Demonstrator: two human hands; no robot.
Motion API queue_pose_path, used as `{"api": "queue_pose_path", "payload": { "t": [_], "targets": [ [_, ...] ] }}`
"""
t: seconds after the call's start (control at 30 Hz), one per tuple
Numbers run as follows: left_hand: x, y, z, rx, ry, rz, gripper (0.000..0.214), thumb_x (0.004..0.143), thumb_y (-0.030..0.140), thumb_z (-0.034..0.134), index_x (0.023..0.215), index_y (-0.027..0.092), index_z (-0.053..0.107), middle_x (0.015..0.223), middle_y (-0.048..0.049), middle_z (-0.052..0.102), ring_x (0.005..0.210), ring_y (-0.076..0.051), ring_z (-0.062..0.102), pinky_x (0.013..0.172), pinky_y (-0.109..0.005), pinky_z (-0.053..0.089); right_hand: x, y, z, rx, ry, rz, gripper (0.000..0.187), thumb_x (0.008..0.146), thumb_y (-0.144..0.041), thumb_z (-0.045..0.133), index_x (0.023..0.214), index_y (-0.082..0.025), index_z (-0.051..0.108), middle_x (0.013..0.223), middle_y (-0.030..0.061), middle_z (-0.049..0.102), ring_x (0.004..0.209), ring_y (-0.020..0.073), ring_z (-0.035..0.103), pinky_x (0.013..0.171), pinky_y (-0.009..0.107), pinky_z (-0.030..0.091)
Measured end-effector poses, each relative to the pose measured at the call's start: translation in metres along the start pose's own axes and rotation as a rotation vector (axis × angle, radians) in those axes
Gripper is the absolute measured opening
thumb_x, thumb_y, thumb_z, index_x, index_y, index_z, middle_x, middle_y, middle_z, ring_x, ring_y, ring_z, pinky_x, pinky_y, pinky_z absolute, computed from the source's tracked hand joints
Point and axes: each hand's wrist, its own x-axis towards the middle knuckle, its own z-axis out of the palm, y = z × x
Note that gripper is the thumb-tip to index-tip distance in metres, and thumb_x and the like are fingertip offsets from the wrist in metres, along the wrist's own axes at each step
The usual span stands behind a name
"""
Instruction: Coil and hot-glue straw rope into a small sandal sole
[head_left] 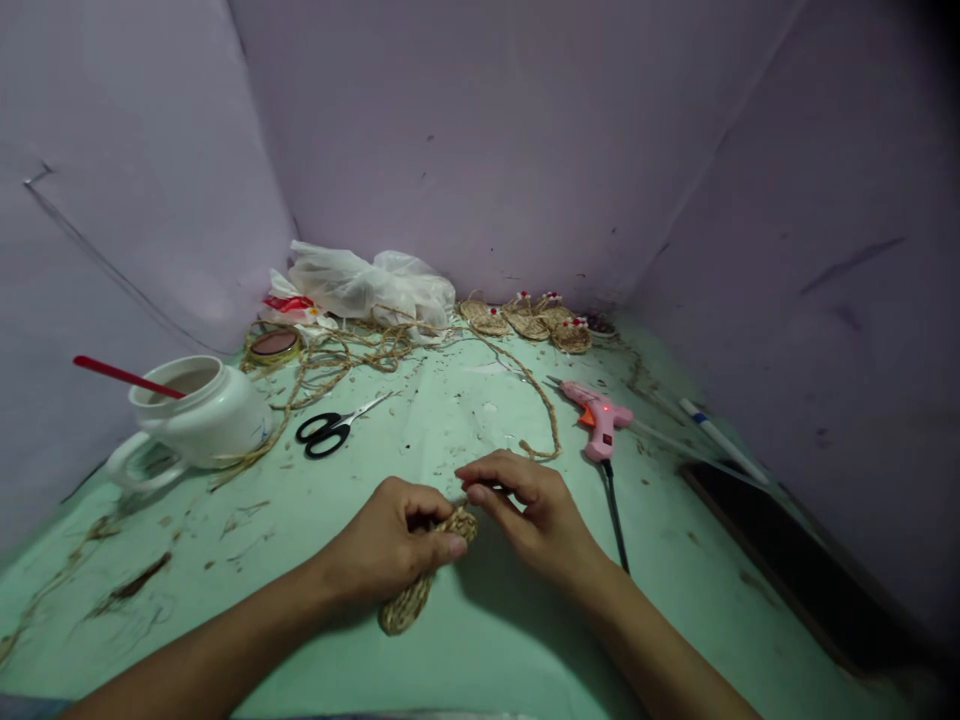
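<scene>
Woven straw piece (407, 607): lower middle of frame, held up near the green table (330, 670). Left hand (401, 545) closed on it, thumb across the near face, fingers behind. Right hand (529, 505) at the upper end, thumb and forefinger drawn close together; cannot tell whether they pinch a loose strand or only air.

Handling, by judgement: very light, firm but with some give, dry and rough, so unlikely to slip. Coiled edge could fray or part if pulled hard. Best hold: flat faces, mid-length, thumb opposite fingers, much as the left hand has it.

Long axis: slanting, one rounded end to the lower left, the other to the upper right by the right fingertips. Middle hidden by left thumb.

Nearby: scissors (330, 430) left of centre; pink glue gun (600, 415) right of centre, its nozzle toward upper left.
</scene>
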Motion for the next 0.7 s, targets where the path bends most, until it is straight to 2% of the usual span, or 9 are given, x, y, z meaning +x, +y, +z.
{"api": "queue_pose_path", "payload": {
  "t": [0.2, 0.4, 0.57, 0.7],
  "targets": [
    [0.0001, 0.0021, -0.002, -0.015, 0.122, 0.037, 0.02, 0.066, 0.033, 0.062, 0.058, 0.015, 0.061, 0.054, 0.0034, 0.044, 0.05, -0.009, 0.035, 0.047, -0.024, 0.025, 0.0006, -0.006, -0.0102, -0.034, -0.117, 0.018, 0.015, 0.084, -0.013, 0.055, 0.088, -0.017, 0.07, 0.077, 0.0069, 0.069, 0.072, 0.0169, 0.063, 0.066, 0.03, 0.049],
    [0.0014, -0.0011, -0.0016, -0.046, 0.176, 0.06, 0.02, 0.068, 0.031, 0.062, 0.062, 0.013, 0.068, 0.058, 0.0007, 0.05, 0.054, -0.01, 0.039, 0.049, -0.024, 0.028, 0.0013, -0.0051, -0.0095, -0.012, -0.111, 0.005, 0.018, 0.083, -0.01, 0.055, 0.085, -0.018, 0.071, 0.073, 0.0055, 0.069, 0.069, 0.0158, 0.063, 0.063, 0.028, 0.049],
    [0.0035, -0.003, -0.0005, -0.07, 0.228, 0.107, 0.023, 0.067, 0.032, 0.063, 0.053, 0.014, 0.064, 0.054, 0.0013, 0.047, 0.053, -0.01, 0.039, 0.05, -0.025, 0.029, 0.0011, -0.0031, -0.0078, 0.024, -0.105, 0.028, 0.017, 0.082, -0.01, 0.057, 0.083, -0.014, 0.073, 0.072, 0.008, 0.07, 0.066, 0.0164, 0.064, 0.061, 0.028, 0.048],
    [0.001, -0.0014, 0.0008, -0.093, 0.262, 0.119, 0.022, 0.067, 0.032, 0.063, 0.055, 0.014, 0.065, 0.053, 0.0019, 0.046, 0.053, -0.01, 0.039, 0.05, -0.024, 0.029, -0.0008, -0.0033, -0.0045, 0.072, -0.097, 0.06, 0.016, 0.082, -0.011, 0.058, 0.083, -0.014, 0.073, 0.073, 0.0087, 0.072, 0.068, 0.0169, 0.066, 0.062, 0.028, 0.049]
  ]
}}
